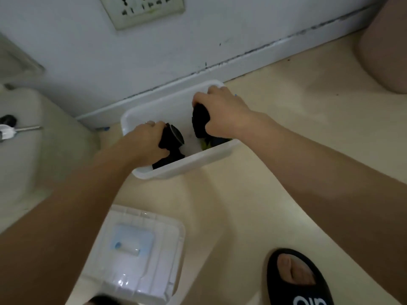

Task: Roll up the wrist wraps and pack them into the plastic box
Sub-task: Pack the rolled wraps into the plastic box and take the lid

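Observation:
A white plastic box [187, 162] stands on the floor against the wall's skirting. Both my hands reach into it. My left hand [147, 139] grips a rolled black wrist wrap [174, 137] at the box's left side; the roll's spiral end faces right. My right hand [222, 113] grips a second black rolled wrap [199, 122] at the box's right side. Something yellow-green and dark [209, 144] lies on the box's floor under the right hand, partly hidden.
The box's clear lid [136, 249] lies on the beige floor near me. My foot in a black slipper [297, 280] is at the lower right. A pale container [33, 150] stands at the left, a rounded beige object [385, 47] at the upper right, a wall socket [141, 9] above.

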The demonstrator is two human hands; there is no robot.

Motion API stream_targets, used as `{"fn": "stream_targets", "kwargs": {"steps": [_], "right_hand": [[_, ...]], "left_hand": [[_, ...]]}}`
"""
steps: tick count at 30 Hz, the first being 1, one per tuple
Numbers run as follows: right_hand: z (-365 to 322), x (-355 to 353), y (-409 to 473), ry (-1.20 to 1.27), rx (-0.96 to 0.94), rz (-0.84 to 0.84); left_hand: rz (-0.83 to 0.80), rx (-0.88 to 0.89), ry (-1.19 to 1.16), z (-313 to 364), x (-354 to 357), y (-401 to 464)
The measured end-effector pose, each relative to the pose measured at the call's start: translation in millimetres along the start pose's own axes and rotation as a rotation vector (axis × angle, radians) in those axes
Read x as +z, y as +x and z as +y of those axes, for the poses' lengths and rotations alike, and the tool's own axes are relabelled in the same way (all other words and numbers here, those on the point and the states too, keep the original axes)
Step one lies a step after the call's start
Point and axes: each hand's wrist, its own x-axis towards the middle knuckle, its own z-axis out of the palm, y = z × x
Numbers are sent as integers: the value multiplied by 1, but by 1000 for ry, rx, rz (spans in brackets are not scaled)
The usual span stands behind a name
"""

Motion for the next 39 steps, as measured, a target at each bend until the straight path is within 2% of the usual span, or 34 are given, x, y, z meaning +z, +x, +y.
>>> {"fn": "stream_targets", "kwargs": {"steps": [3, 5, 8, 11, 14, 19, 22, 25, 28, 31, 35, 37, 39], "right_hand": [[0, 21, 9, -162, 17, -198], [1, 21, 12, -188, 58, -339], [-1, 6, 22, -97, 178, -512], [-1, 0, 30, 23, 266, -525], [-2, 12, 29, -80, 164, -419], [-5, 26, 11, -212, 64, -225], [-9, 28, 7, -250, 32, -139], [-13, 35, 6, -280, 36, -60], [-6, 41, 3, -238, -4, -28], [6, 40, -9, -130, -30, 56], [25, 30, -37, 130, -4, 401], [48, 25, -61, 253, 106, 552], [85, 21, -89, 243, 281, 570]], "left_hand": [[-59, 26, 21, -9, 24, 6], [-130, 1, -11, -10, 26, 8], [-178, -51, -60, -9, 19, 9], [-198, -64, -71, -7, 17, 9], [-169, -78, -50, -7, 23, 8], [-2, -102, -81, -2, 33, 8], [-24, -162, -11, 8, 28, 6], [-35, -151, 36, 15, 19, 5], [-137, -163, 5, 19, 22, 8], [-162, -205, -53, 17, 30, 11], [32, -122, -53, 33, 20, 10], [148, -19, -124, 63, 7, 6], [237, 105, -183, 104, -5, 2]]}}
